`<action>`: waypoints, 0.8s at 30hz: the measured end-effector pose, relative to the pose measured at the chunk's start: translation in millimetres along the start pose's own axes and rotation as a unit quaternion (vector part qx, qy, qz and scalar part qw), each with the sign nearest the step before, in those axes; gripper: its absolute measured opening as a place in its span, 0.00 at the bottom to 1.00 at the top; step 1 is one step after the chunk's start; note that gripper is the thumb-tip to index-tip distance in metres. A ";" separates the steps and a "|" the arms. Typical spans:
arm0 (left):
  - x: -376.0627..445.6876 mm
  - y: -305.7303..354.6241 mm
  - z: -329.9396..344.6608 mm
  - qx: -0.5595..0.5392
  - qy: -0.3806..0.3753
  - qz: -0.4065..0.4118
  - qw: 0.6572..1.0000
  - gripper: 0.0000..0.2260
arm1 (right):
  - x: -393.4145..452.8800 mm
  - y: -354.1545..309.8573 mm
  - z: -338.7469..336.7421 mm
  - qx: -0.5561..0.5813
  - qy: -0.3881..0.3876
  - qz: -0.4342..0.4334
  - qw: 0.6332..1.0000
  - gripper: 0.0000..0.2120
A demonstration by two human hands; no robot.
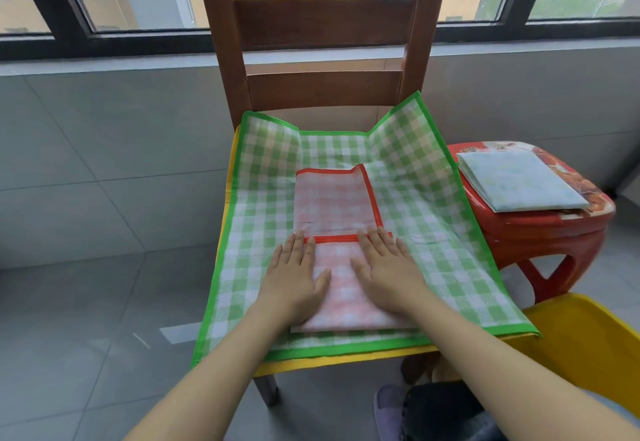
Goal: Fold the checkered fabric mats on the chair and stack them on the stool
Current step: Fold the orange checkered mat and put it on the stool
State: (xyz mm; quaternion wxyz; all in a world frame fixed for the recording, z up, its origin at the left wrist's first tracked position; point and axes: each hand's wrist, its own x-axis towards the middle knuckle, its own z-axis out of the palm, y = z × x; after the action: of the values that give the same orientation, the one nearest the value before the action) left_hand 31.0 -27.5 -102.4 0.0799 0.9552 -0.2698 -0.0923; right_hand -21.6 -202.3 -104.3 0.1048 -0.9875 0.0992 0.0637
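A red-edged pink checkered mat (334, 198), partly folded, lies on top of a spread green checkered mat (426, 232) on the wooden chair (325, 24). A yellow edge (346, 359) of another mat shows under the green one. My left hand (294, 279) and my right hand (388, 267) lie flat, fingers straight, pressing the near folded half of the pink mat. To the right stands a red stool (540, 232) with one folded pale blue mat (519, 182) on it.
A tiled wall and window ledge run behind the chair. Grey floor tiles lie to the left. A yellow plastic seat (588, 347) is at the lower right, touching the green mat's corner. My leg and a purple slipper (389, 413) are below.
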 end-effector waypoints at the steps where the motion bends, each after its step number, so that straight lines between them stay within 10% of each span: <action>1: -0.1 0.1 -0.3 -0.001 -0.001 -0.001 1.000 0.30 | 1.0 7.7 -2.2 0.014 0.000 0.020 1.000 0.30; 6: -0.8 3.8 -4.4 -0.003 -0.002 -0.010 1.000 0.30 | 4.3 19.6 -12.8 0.017 -0.011 0.071 0.997 0.31; 11: 12.8 14.5 -16.8 0.003 0.118 -0.009 0.993 0.19 | 13.9 0.2 -26.3 0.095 0.148 0.020 0.984 0.23; 17: 38.1 18.8 -31.8 -0.282 0.150 -0.116 0.940 0.15 | 35.2 -0.4 -41.4 0.385 0.089 0.156 0.905 0.18; 24: 63.7 15.1 -35.0 -0.297 0.180 -0.247 0.905 0.15 | 54.8 13.9 -48.3 0.476 0.084 0.233 0.843 0.07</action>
State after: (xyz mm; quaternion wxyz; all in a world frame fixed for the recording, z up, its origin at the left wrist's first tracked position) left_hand 84.5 -70.4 -73.9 0.3820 0.9235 0.0334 -0.0116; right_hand 33.9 -236.2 -68.2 0.5356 -0.7652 0.3533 -0.0522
